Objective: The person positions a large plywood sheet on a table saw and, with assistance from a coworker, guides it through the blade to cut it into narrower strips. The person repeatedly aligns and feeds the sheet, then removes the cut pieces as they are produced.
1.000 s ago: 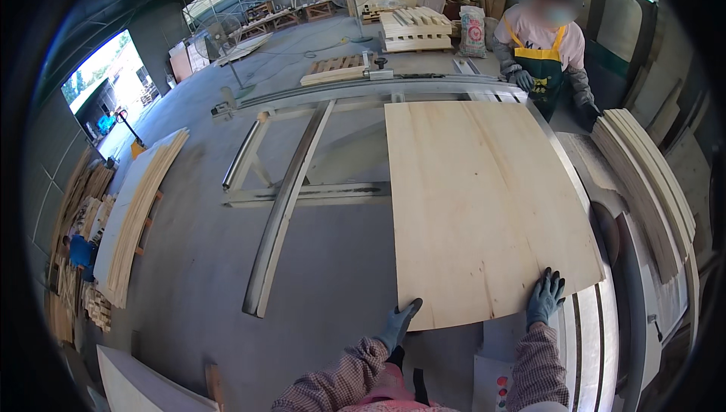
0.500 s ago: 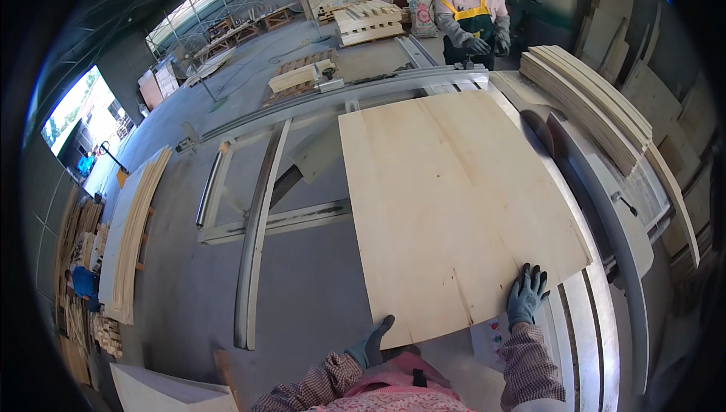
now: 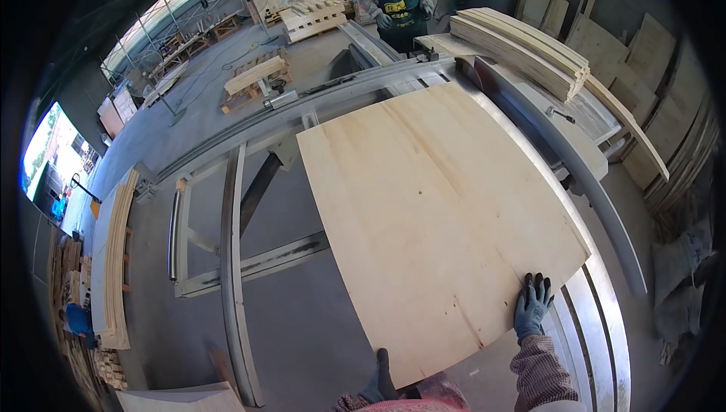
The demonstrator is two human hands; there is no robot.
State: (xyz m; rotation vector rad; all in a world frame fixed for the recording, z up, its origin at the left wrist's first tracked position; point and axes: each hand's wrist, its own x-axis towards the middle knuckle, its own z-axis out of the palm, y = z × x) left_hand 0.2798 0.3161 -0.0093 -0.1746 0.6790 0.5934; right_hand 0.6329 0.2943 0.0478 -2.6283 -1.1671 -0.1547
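A large pale plywood sheet (image 3: 431,223) lies on the sliding table (image 3: 605,321) of a panel saw. My left hand (image 3: 380,380), in a grey-blue glove, holds the sheet's near left corner. Its dark thumb shows along the edge, while the other fingers are hidden. On the near right part of the sheet rests my right hand (image 3: 534,310), gloved alike, flat with fingers apart. Beyond the sheet's far right corner a dark saw blade (image 3: 467,73) stands partly visible.
Long boards (image 3: 522,49) are stacked past the blade. A co-worker in a green and yellow apron (image 3: 397,7) stands at the far end. An open metal frame (image 3: 234,261) extends left, with a panel stack (image 3: 113,261) beyond it. Sheets (image 3: 605,57) lean at the right.
My view has shifted, so the saw and background sit further left in the picture. My left hand appears lower, still at the sheet's corner. My right hand stays flat on the sheet.
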